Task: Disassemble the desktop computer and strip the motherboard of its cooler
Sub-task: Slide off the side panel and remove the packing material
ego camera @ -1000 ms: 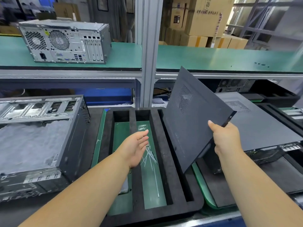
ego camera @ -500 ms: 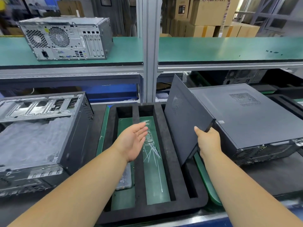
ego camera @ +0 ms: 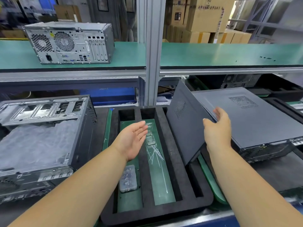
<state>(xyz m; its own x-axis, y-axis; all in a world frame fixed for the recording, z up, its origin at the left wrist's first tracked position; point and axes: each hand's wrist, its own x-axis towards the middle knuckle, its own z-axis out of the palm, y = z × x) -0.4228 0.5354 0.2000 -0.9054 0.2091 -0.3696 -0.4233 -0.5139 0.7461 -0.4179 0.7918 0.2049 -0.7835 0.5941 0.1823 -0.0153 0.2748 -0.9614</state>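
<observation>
Leaning steeply in the rightmost slot of the black foam tray (ego camera: 164,212), the dark grey side panel (ego camera: 185,128) shows a matte face with a small perforated vent patch near its upper part. Its top edge tilts right – resting against or just beside the closed desktop case (ego camera: 255,118). The right hand (ego camera: 217,130) sits at the panel's upper right edge, fingers spread and relaxed, pinching nothing; whether it touches the panel I cannot tell. The left hand (ego camera: 132,141) hovers palm-up over the tray, fingers straight and together, holding nothing. A clear plastic box (ego camera: 128,179) lies in the left slot – the middle slot holds a small clear item and scratches. An opened chassis (ego camera: 41,136) stands just left of the tray.
</observation>
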